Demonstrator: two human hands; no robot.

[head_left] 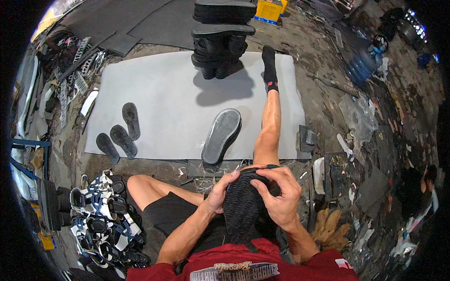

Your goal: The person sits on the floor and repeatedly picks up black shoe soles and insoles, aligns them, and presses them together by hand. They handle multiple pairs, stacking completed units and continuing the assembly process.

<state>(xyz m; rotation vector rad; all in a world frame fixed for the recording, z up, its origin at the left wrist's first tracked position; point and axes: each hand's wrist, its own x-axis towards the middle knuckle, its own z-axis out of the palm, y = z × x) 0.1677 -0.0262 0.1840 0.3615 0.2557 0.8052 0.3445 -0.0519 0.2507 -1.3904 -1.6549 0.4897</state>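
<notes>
Red shirt (234, 253) nearest; black sole (243, 201) held in both hands

Just beyond the shirt we find the sole, ridged tread turned up toward the camera. It lies between the hands and touches both: the left hand (223, 193) grips its left edge, while the right hand (283, 193) pinches its upper right rim between thumb and fingers. We judge work on this piece to be under way and not yet complete. On the pale sheet (159, 84) a grey-topped sole (221, 136) lies apart, three smaller dark soles (123, 141) sit at left, and a stack of black soles (222, 31) stands at the far side. Which of these are finished, we cannot tell.
</notes>
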